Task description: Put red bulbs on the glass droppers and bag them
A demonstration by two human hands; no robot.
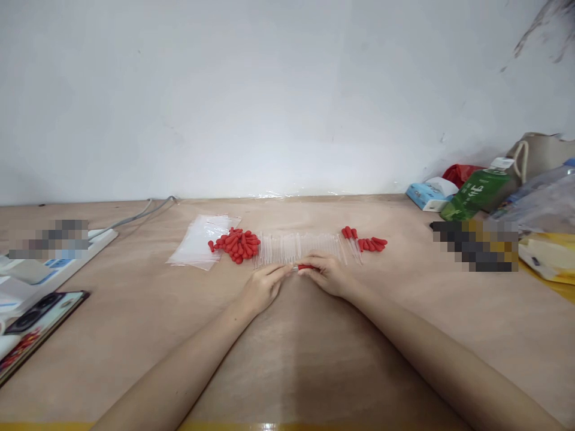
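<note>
My left hand pinches a thin clear tube, mostly hidden by the fingers. Against its right end, my right hand grips a red rubber bulb; whether the tube sits inside the bulb I cannot tell. Just beyond both hands lies a row of clear dropper tubes. A heap of loose red bulbs is left of that row. To its right, several droppers with red bulbs fitted lie beside more red bulbs.
Clear plastic bags are stacked behind the bulb heap. At left are a white power strip with a cable and a phone. A blue tissue pack, a green bottle and plastic packaging crowd the right.
</note>
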